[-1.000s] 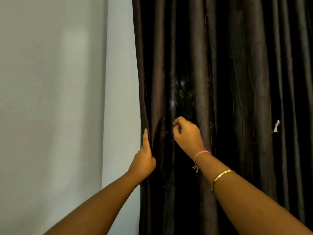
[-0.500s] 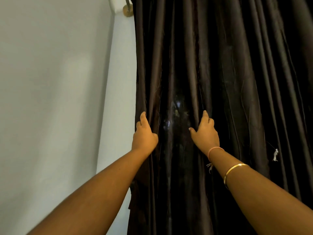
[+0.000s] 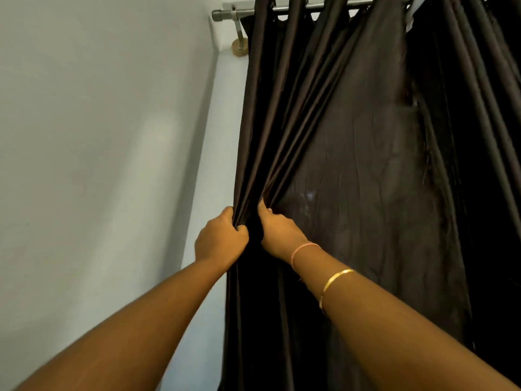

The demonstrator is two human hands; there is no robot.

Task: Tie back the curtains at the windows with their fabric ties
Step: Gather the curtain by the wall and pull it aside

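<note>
A dark brown curtain (image 3: 352, 170) hangs from a metal rod (image 3: 332, 7) at the top and fills the right side of the view. My left hand (image 3: 221, 239) grips the curtain's left edge, with its folds bunched between thumb and curled fingers. Just to the right, my right hand (image 3: 277, 231) grips the gathered folds; its fingers are hidden in the cloth. The fabric pulls taut from both hands up toward the rod. I see no fabric tie.
A pale wall (image 3: 98, 165) fills the left half, with a corner strip beside the curtain. The rod's bracket (image 3: 239, 43) is fixed to the wall at the top. More dark curtain folds (image 3: 479, 136) hang at the right.
My right hand has moved left, close to my left hand, gathering the folds together. Both hands now grip the cloth. The view has tilted up, showing the rod.
</note>
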